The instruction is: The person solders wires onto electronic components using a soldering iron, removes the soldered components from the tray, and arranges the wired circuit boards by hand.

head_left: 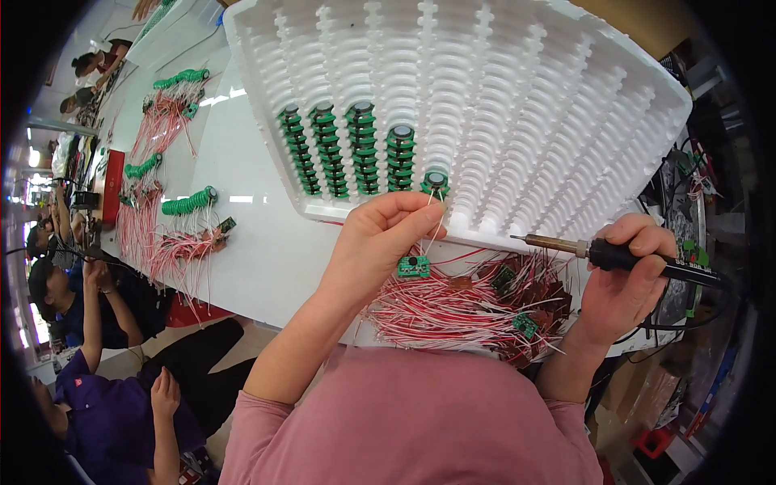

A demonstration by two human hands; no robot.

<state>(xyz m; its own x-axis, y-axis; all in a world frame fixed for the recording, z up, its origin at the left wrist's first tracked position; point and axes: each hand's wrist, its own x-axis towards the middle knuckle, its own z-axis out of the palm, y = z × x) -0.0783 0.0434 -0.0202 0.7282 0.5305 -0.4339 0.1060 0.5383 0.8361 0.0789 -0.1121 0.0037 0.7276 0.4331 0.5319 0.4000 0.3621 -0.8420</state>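
My left hand is closed in a pinch on thin white wires at the near edge of a white foam tray. A small green circuit board hangs just below those fingers. Right above the fingertips, a round green part with a grey disc sits in a tray slot. My right hand grips the black handle of a soldering iron, its thin tip pointing left over the tray's near edge, apart from the wires. Several similar green parts stand stacked in rows at the tray's left.
A heap of red and white wires with small boards lies between the tray and my body. More green parts with trailing wires rest on the white table to the left. Several people sit along that side. A black cable hangs at right.
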